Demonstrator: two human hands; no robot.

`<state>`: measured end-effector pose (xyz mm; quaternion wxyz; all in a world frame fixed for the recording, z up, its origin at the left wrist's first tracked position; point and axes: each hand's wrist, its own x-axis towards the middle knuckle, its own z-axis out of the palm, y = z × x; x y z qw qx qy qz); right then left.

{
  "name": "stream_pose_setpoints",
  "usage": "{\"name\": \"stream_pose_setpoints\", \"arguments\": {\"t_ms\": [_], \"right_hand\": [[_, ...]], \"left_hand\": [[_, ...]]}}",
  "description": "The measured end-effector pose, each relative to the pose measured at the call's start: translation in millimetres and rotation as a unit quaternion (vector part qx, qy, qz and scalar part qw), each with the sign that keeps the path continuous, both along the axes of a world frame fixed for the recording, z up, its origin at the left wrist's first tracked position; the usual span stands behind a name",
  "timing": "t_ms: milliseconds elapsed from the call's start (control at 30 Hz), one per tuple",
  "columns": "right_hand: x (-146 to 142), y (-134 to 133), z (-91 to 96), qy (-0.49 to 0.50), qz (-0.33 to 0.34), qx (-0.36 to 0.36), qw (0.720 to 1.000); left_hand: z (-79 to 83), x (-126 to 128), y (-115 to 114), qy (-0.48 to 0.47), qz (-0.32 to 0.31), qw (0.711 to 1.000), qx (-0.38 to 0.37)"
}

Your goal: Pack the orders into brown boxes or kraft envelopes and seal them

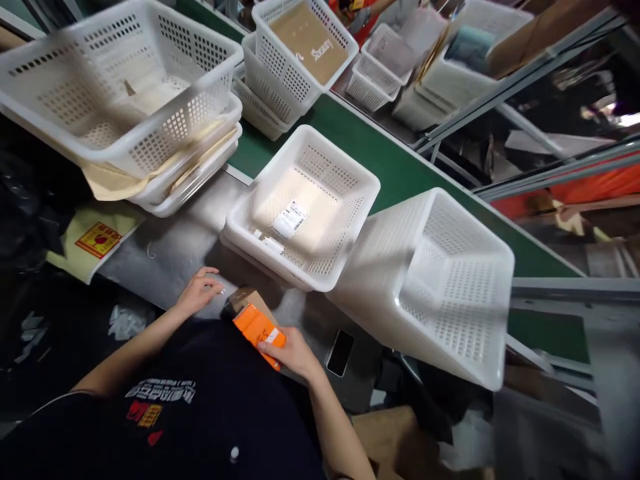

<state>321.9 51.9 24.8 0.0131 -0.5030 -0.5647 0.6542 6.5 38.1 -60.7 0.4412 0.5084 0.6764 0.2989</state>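
My right hand (296, 352) is closed round a flat orange box (256, 328), thumb on top, close to my body at the bench's front edge. Just beyond it lies a brown cardboard box (259, 301), partly covered by the orange one. My left hand (199, 292) hovers over the metal bench (175, 247), fingers loosely bent and apart, with nothing visible in them. In front of both hands stands a white basket (305, 267) on another basket. A pale packet with a white barcode label (290, 220) lies inside it.
A tall nested stack of white baskets (380, 260) leans on the right. More stacked baskets (165, 133) with papers between them stand at left. A phone (341, 353) rests near my right forearm. Behind runs a green conveyor belt (400, 173), with baskets and another person's arm beyond.
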Motion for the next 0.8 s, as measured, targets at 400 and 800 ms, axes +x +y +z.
{"name": "stream_pose_setpoints", "arguments": {"t_ms": [400,800], "right_hand": [[3.6,-21.7,-28.6,0.064,-0.128,-0.026,0.989],[-8.9,-15.2,-19.4,0.073,-0.132,-0.029,0.988]], "left_hand": [[-50.8,8.4,38.8,-0.052,-0.099,0.994,-0.012],[-70.5,26.7,12.8,0.003,-0.083,0.995,-0.049]]}}
